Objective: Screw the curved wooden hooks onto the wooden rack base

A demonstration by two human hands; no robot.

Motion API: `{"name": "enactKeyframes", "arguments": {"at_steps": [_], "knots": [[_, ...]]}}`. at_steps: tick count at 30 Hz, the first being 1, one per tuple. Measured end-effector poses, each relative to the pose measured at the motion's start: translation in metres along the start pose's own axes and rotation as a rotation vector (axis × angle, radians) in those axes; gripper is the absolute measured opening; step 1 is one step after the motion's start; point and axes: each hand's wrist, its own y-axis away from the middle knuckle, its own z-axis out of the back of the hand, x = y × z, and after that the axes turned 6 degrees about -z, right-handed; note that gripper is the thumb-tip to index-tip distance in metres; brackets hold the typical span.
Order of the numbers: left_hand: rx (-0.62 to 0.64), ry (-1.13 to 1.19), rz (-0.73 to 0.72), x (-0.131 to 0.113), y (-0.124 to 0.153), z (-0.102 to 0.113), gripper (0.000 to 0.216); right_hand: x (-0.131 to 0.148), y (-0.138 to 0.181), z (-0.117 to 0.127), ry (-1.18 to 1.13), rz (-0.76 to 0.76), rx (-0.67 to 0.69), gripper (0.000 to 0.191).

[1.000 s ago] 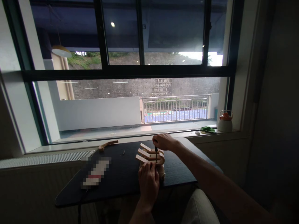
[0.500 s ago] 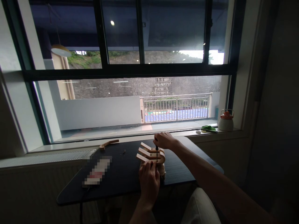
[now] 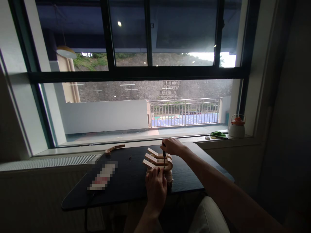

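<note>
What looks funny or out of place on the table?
One bent wooden piece lies alone near the back-left corner of the table, apart from the three similar pieces grouped together. A blocky blur also hides something at the left. Nothing looks spilled or broken.

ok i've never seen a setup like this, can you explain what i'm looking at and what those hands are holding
There's no machine here: these are a person's own bare hands, seen by a camera worn on the head, looking forward and down.

The right hand grips an upright, black-handled screwdriver with a thin shaft. Its tip meets the nearest of three bent, light-brown wooden strips. The left hand rests at that same strip, above a rough, tan block.

On the black, round-cornered table also lie a separate bent wooden piece, some tiny bits too small to identify, and a blurred-out item. Behind is a large, dark-framed window.
</note>
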Motion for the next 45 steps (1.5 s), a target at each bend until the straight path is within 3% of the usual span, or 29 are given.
{"name": "enactKeyframes", "arguments": {"at_steps": [8, 16, 23, 38, 45], "knots": [[0.003, 0.01, -0.005, 0.001, 0.0008, -0.001, 0.029, -0.0049, -0.002, 0.0051, -0.07, 0.105, 0.059, 0.024], [0.008, 0.018, -0.005, -0.0003, -0.0006, 0.0019, 0.03, -0.0029, -0.0063, -0.001, -0.054, 0.038, 0.048, 0.034], [-0.01, 0.017, -0.005, -0.0013, -0.0005, 0.002, 0.03, -0.0048, -0.0028, 0.0039, -0.083, 0.066, 0.055, 0.026], [-0.015, -0.03, -0.01, -0.0005, -0.0004, 0.0018, 0.031, -0.0038, -0.0041, 0.0021, -0.066, -0.001, 0.023, 0.034], [0.006, 0.019, 0.007, -0.0002, -0.0007, 0.0009, 0.028, -0.0043, -0.0022, 0.0028, -0.101, 0.081, 0.047, 0.031]]}}
